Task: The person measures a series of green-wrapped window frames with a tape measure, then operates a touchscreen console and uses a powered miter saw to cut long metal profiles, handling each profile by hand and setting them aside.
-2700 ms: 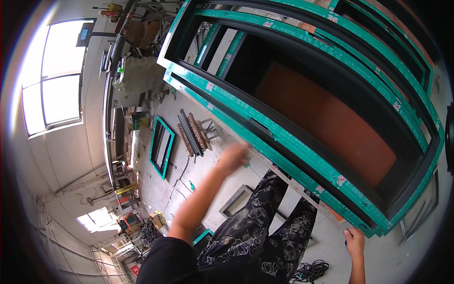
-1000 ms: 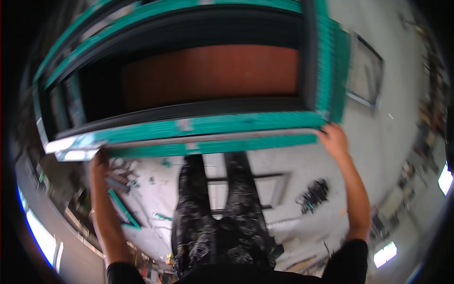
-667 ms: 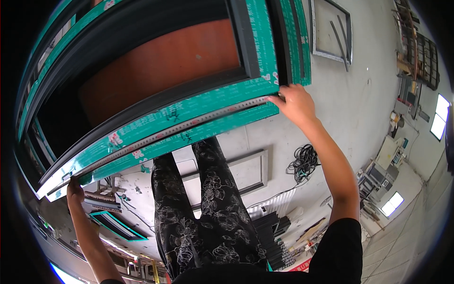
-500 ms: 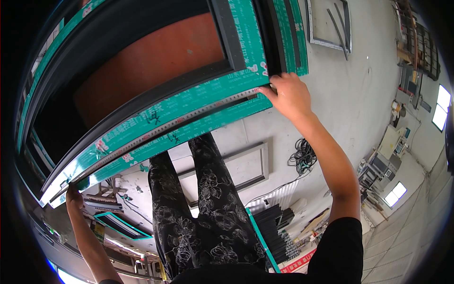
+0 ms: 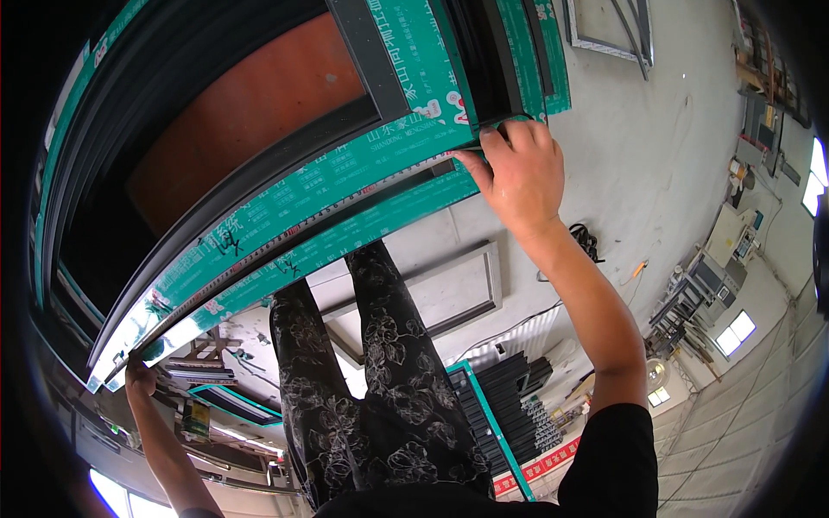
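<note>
A long dark window frame covered in green printed film stretches in front of me. The pale blade of a tape measure lies along the groove in its near bar. At the frame's right corner, my right hand is closed, thumb against the blade's right end and fingers bent over the bar's edge. My left hand is closed at the far left end of the same bar, where the blade runs to. Its fingertips are partly hidden. The tape's case cannot be made out.
Below the bar are my legs in dark patterned trousers. A grey frame lies on the floor behind them, near stacked dark profiles. Another frame lies at upper right. Machines and benches line the right wall. Cable lies beside my right forearm.
The window frame and tape sit slightly further left in view. My right hand has shifted slightly left and up, its fingers more bent over the edge. My left hand stays at the bar's far end.
</note>
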`<state>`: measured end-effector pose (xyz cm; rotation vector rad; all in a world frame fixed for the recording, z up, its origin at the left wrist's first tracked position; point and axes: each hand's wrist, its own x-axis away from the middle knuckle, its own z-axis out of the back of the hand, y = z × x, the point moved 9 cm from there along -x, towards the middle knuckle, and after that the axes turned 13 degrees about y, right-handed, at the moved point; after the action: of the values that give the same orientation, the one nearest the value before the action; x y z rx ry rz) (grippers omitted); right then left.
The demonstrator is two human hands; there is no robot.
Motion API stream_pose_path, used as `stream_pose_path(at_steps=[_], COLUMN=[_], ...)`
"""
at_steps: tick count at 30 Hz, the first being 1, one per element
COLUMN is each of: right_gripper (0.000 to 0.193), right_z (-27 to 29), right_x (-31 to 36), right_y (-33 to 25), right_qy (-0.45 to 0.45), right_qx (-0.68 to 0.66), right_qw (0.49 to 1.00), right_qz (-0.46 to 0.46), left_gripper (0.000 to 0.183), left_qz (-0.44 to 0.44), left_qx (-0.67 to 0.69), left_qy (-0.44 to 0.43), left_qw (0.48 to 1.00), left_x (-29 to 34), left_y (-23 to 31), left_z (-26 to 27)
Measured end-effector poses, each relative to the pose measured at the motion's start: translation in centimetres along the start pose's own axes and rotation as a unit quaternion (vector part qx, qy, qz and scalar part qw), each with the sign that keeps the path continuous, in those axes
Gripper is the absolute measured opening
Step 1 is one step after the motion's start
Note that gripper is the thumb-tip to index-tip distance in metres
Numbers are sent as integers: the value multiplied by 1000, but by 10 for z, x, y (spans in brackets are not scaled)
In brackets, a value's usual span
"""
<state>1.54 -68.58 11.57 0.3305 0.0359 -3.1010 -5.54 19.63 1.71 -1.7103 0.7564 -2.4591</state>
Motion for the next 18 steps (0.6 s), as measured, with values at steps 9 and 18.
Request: stream_pose_path(at_steps=[9, 18], right_gripper=[33, 32], right_z=[0, 14], right_x=[4, 4], right_y=[6, 4], right_qy=[48, 31], right_qx=[-29, -6], right_qw=[998, 999], right_qz=[-30, -21], left_gripper=[23, 24], left_qz=[165, 352], left_qx=[876, 898], left_qy=[-41, -72], left_qw=[452, 253], left_x=[-48, -33], left_y=[-142, -61], left_z=[-82, -78])
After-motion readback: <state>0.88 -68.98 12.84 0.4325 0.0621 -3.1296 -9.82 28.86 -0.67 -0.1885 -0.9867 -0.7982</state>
